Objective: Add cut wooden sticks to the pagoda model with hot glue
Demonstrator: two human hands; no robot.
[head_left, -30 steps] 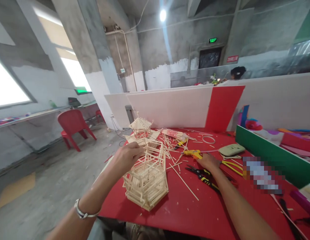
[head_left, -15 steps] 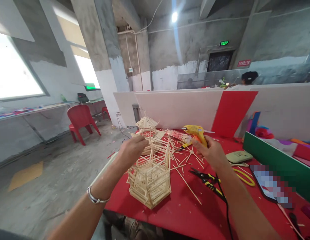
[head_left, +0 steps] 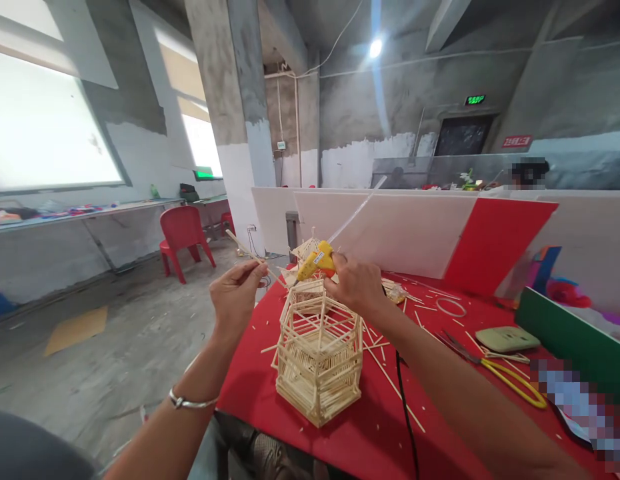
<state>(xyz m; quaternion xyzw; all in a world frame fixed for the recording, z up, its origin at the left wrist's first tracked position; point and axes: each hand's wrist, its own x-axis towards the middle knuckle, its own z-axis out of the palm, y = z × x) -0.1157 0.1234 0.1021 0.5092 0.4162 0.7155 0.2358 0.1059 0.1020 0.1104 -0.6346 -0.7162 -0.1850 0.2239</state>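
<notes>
Stick (head_left: 243, 245) pinched in my left hand (head_left: 236, 293), glue gun (head_left: 316, 261) gripped in my right hand (head_left: 359, 283) near its far end: gluing, I judge, which calls for steadiness next. The frame (head_left: 318, 373) stands on the table (head_left: 385, 437) between my arms.

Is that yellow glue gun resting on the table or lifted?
Lifted: the right hand holds the glue gun up above the red table.

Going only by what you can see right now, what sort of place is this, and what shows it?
Probably a craft workshop in a roughly finished room: a stick model on a red table, a yellow glue gun, and a partly painted concrete wall.
</notes>
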